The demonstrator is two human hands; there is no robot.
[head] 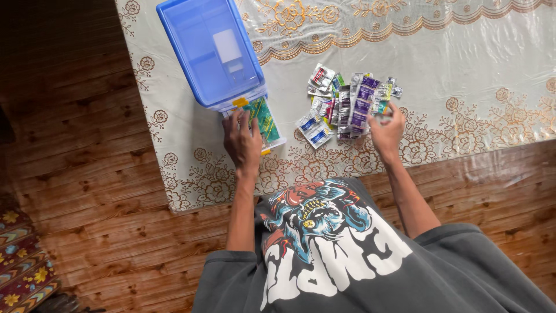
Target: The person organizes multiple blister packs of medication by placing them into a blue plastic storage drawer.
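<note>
While blue-lidded, clear box with green packet.

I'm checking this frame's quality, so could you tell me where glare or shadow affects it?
Head view: glare streaks the glossy table cover at upper right; the wooden floor at upper left falls into deep shadow; the medicine packets and blue box stay evenly lit and sharp.

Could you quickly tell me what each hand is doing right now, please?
Left hand: open, flat on the clear drawer of the blue box.
Right hand: touching the medicine packets; grip cannot be told.
</note>
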